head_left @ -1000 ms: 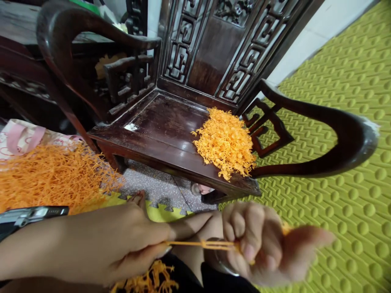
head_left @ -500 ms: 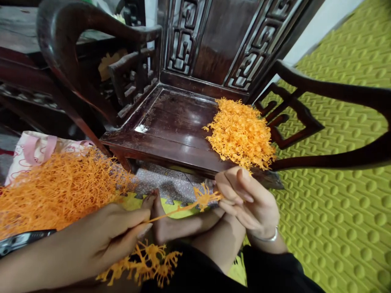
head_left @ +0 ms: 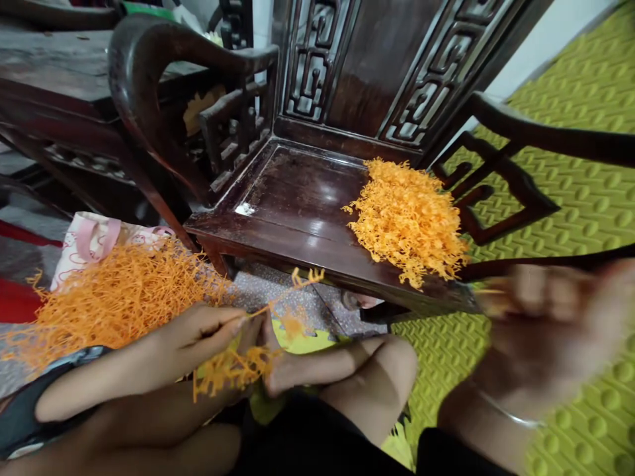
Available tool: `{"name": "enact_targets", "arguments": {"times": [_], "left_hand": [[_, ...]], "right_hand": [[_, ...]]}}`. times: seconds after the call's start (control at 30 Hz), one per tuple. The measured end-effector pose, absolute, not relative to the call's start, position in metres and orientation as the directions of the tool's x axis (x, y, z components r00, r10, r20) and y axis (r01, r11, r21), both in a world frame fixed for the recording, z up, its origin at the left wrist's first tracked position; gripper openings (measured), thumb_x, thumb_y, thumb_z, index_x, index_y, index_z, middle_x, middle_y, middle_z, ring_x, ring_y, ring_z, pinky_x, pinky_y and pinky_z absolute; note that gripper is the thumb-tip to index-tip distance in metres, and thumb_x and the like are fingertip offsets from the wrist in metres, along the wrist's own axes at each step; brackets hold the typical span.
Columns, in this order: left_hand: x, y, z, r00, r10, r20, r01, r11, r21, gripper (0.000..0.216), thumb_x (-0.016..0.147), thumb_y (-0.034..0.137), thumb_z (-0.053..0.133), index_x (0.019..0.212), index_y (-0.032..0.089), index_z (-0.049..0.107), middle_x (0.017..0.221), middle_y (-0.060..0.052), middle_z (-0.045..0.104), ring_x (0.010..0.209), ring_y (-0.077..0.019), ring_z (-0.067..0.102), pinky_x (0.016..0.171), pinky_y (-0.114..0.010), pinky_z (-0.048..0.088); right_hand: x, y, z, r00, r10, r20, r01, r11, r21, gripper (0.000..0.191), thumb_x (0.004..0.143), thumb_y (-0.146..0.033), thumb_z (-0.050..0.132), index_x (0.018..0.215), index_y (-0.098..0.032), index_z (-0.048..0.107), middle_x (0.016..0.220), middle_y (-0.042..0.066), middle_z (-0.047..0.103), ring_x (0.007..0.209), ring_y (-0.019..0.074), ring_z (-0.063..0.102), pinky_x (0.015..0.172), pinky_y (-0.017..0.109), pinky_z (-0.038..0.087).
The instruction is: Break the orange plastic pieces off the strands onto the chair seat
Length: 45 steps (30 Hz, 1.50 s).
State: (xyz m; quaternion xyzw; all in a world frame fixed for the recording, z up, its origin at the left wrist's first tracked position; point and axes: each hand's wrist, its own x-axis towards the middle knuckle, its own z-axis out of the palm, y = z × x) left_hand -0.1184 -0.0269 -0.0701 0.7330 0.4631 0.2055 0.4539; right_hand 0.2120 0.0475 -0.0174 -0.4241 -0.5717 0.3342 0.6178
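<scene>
My left hand (head_left: 196,340) pinches a thin orange plastic sprig (head_left: 288,291) whose branched tip points up to the right, toward the chair's front edge. More orange branched pieces (head_left: 233,370) hang under that hand, over my crossed legs. My right hand (head_left: 540,317) is far to the right, badly smeared by motion, beside the chair's front corner; its fingers cannot be read. A heap of small orange pieces (head_left: 409,221) lies on the right side of the dark wooden chair seat (head_left: 292,205).
A large tangle of orange strands (head_left: 109,301) lies on the floor at left, partly over a pink and white bag (head_left: 94,241). The carved chair has curved armrests (head_left: 163,46) on both sides. A green bumpy mat (head_left: 585,198) covers the floor at right.
My right hand has let go of the sprig's tip and swung out to the right, now blurred. My left hand still holds the sprig, raised slightly. The view has shifted left.
</scene>
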Motion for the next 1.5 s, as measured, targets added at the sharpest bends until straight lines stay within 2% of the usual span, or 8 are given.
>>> {"name": "enact_targets", "arguments": {"times": [0.27, 0.5, 0.7, 0.83, 0.93, 1.0, 1.2, 1.5], "left_hand": [[-0.091, -0.032, -0.043, 0.403, 0.906, -0.128, 0.207, 0.046, 0.977, 0.024, 0.095, 0.039, 0.036, 0.096, 0.021, 0.052, 0.063, 0.006, 0.037, 0.054, -0.0079, 0.034, 0.051, -0.019, 0.028], [-0.067, -0.006, -0.046, 0.239, 0.951, -0.196, 0.017, 0.197, 0.98, 0.018, 0.089, 0.036, 0.044, 0.089, 0.018, 0.046, 0.062, 0.006, 0.042, 0.045, -0.0045, 0.031, 0.042, -0.016, 0.02], [-0.034, 0.005, -0.037, 0.292, 0.943, -0.159, -0.092, 0.193, 0.977, 0.019, 0.087, 0.035, 0.047, 0.085, 0.016, 0.047, 0.066, 0.007, 0.046, 0.037, 0.0002, 0.029, 0.037, -0.015, 0.02], [-0.024, 0.005, -0.034, 0.328, 0.938, -0.108, -0.129, 0.158, 0.979, 0.019, 0.086, 0.036, 0.048, 0.087, 0.017, 0.047, 0.069, 0.006, 0.047, 0.036, -0.0001, 0.025, 0.034, -0.016, 0.019], [-0.019, 0.008, -0.038, 0.351, 0.931, -0.102, -0.104, 0.147, 0.984, 0.023, 0.087, 0.041, 0.047, 0.091, 0.018, 0.047, 0.067, 0.007, 0.047, 0.035, -0.0014, 0.022, 0.033, -0.017, 0.018], [-0.016, 0.011, -0.044, 0.401, 0.909, -0.113, -0.019, 0.132, 0.991, 0.026, 0.087, 0.044, 0.046, 0.091, 0.018, 0.047, 0.062, 0.007, 0.044, 0.037, -0.0031, 0.023, 0.036, -0.018, 0.018], [-0.015, 0.006, -0.046, 0.605, 0.788, -0.109, 0.346, -0.138, 0.928, 0.037, 0.095, 0.039, 0.033, 0.071, 0.015, 0.049, 0.059, 0.005, 0.041, 0.057, -0.009, 0.039, 0.056, -0.022, 0.031], [-0.023, -0.01, -0.026, 0.701, 0.703, -0.119, 0.493, -0.357, 0.794, 0.041, 0.098, 0.04, 0.028, 0.071, 0.016, 0.049, 0.062, 0.003, 0.048, 0.061, -0.0101, 0.046, 0.06, -0.023, 0.032]], "right_hand": [[0.158, 0.166, -0.068, -0.291, 0.826, 0.483, 0.847, 0.457, -0.27, 0.036, 0.096, -0.036, 0.029, 0.079, -0.017, 0.054, 0.079, 0.008, 0.059, 0.071, 0.0172, 0.053, 0.066, 0.031, 0.037], [0.154, 0.223, -0.091, -0.368, 0.886, 0.283, 0.921, 0.389, -0.022, 0.031, 0.087, -0.011, 0.033, 0.1, -0.002, 0.059, 0.108, 0.027, 0.058, 0.107, 0.0341, 0.05, 0.093, 0.05, 0.032], [0.165, 0.225, -0.088, -0.404, 0.888, 0.22, 0.892, 0.435, -0.12, 0.03, 0.082, -0.022, 0.052, 0.107, -0.009, 0.063, 0.121, 0.021, 0.059, 0.117, 0.0355, 0.047, 0.106, 0.063, 0.013], [0.179, 0.174, -0.075, -0.432, 0.839, 0.33, 0.802, 0.525, -0.284, 0.06, 0.095, -0.045, 0.012, 0.134, -0.012, 0.043, 0.142, 0.017, 0.042, 0.129, 0.0246, 0.041, 0.108, 0.048, 0.028], [0.18, 0.112, -0.074, -0.626, 0.664, 0.409, 0.321, 0.697, -0.641, 0.09, 0.083, -0.065, -0.014, 0.134, -0.018, 0.043, 0.127, 0.014, 0.056, 0.117, 0.0206, 0.053, 0.097, 0.039, 0.042], [0.173, 0.075, -0.076, -0.637, 0.603, 0.48, 0.07, 0.665, -0.743, 0.082, 0.076, -0.08, 0.027, 0.127, -0.019, 0.049, 0.115, 0.012, 0.062, 0.105, 0.0234, 0.058, 0.09, 0.039, 0.045], [0.16, 0.023, -0.081, -0.251, 0.78, 0.572, 0.281, 0.625, -0.728, 0.041, 0.095, -0.032, 0.038, 0.056, -0.019, 0.043, 0.055, -0.002, 0.045, 0.057, 0.0113, 0.041, 0.065, 0.028, 0.035], [0.166, -0.003, -0.084, 0.026, 0.826, 0.563, -0.042, 0.563, -0.825, 0.038, 0.097, -0.03, 0.034, 0.062, -0.019, 0.043, 0.059, -0.001, 0.044, 0.053, 0.0106, 0.041, 0.054, 0.028, 0.033]]}}
